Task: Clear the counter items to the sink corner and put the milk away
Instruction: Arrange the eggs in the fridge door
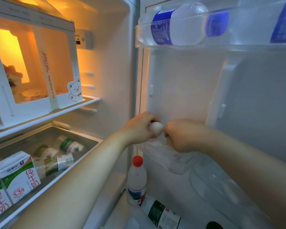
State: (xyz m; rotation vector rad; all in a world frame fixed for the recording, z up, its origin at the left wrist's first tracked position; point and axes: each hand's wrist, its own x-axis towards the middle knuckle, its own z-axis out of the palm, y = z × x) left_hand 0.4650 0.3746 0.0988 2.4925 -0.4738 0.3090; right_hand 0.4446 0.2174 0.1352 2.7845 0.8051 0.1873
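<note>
Two milk cartons (18, 177) stand at the front of the lower shelf (64, 172), lower left of the frame, apparently already put away. Such paperboard cartons are probably heavy when full and slightly yielding, so they are best gripped around the flat sides. At centre, the left hand (139, 129) pinches a pale egg (156, 129), which is light, smooth and fragile. The right hand (183, 136) is curled at the rim of the clear door bin (177, 164), seemingly gripping it; the bin's contents are unclear. The upper door rack (221, 19) holds water bottles lying down. A windowed cake box (31, 63), upper left, shows cake remains.
</note>
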